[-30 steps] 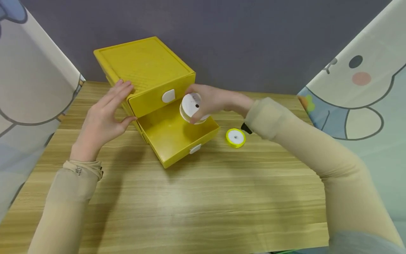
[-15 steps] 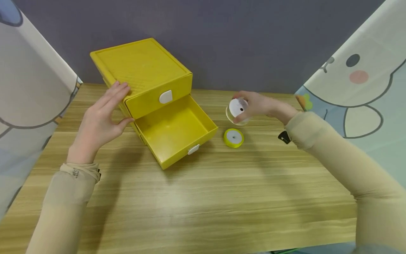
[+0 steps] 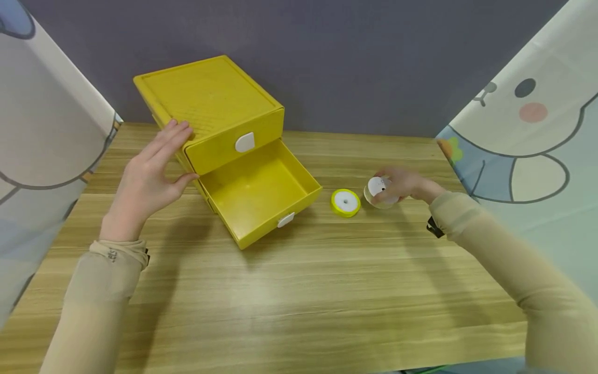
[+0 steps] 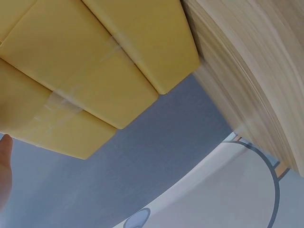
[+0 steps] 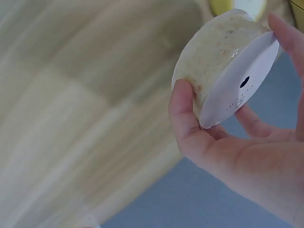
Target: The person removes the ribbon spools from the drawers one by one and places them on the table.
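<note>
The white-faced ribbon spool (image 5: 228,61) is sitting clamped between the curled thumb and fingers of the right hand (image 3: 403,184), at or just above the table (image 3: 299,296), near the yellow ribbon roll (image 3: 345,202). Placing it there is seemingly the step in hand, the next move probably calling for levelling it and loosening the grip. The left hand (image 3: 147,179), thumb apart from extended fingers, is resting against the cabinet (image 3: 212,98), whose closed upper drawer (image 3: 212,156) is hiding its contents while the pulled-out lower drawer (image 3: 252,200) is showing only bare floor and walls.
</note>
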`<state>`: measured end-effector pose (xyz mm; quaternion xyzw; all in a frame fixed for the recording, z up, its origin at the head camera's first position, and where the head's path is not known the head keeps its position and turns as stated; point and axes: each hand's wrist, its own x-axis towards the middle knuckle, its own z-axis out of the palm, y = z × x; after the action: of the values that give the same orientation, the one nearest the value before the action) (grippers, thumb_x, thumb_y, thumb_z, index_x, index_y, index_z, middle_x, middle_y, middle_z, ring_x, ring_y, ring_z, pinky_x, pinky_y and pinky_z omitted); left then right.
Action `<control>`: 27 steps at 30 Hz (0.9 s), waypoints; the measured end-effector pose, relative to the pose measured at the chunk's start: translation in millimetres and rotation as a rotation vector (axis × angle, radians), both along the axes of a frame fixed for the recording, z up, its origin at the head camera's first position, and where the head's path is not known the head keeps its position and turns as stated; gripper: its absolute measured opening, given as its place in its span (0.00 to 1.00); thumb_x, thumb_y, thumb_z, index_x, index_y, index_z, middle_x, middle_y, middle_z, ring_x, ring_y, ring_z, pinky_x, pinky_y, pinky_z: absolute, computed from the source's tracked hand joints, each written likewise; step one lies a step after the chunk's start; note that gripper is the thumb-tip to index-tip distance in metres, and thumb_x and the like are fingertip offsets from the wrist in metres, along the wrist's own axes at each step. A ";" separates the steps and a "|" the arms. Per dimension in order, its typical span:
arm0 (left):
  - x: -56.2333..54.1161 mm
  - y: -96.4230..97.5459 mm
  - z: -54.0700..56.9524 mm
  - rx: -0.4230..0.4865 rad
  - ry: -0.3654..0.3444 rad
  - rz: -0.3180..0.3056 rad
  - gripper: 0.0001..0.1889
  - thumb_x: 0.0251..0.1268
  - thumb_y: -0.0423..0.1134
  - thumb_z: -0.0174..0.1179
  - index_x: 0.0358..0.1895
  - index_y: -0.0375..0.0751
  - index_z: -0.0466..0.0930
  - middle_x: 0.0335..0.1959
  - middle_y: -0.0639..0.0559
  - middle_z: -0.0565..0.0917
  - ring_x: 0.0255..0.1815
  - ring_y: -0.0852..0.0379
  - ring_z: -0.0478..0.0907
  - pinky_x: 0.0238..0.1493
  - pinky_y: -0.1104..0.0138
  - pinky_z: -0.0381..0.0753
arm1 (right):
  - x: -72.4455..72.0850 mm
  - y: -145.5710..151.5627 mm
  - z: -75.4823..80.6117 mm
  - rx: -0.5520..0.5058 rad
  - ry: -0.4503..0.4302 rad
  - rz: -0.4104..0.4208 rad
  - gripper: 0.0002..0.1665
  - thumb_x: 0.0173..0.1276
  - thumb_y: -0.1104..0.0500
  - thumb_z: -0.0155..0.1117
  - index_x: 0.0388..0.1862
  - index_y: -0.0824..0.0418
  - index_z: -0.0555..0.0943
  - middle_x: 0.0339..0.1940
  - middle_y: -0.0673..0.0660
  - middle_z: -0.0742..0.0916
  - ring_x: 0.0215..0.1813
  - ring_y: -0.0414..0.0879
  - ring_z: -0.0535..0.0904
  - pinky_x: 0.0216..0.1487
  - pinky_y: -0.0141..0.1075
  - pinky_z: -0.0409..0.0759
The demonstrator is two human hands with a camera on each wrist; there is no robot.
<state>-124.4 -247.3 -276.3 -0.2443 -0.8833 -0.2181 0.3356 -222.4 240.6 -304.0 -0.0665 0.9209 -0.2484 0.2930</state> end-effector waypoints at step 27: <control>-0.2 0.4 0.3 0.019 -0.022 -0.004 0.44 0.33 0.21 0.75 0.65 0.37 0.71 0.67 0.44 0.73 0.72 0.49 0.66 0.66 0.60 0.75 | 5.8 6.0 -34.4 0.019 -0.078 -0.032 0.53 0.59 0.51 0.70 0.73 0.67 0.52 0.69 0.73 0.61 0.57 0.61 0.71 0.40 0.42 0.82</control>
<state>-124.6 -246.9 -276.0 -0.2403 -0.8844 -0.2298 0.3276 -216.5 246.5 -338.4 -0.0390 0.9120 -0.2466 0.3254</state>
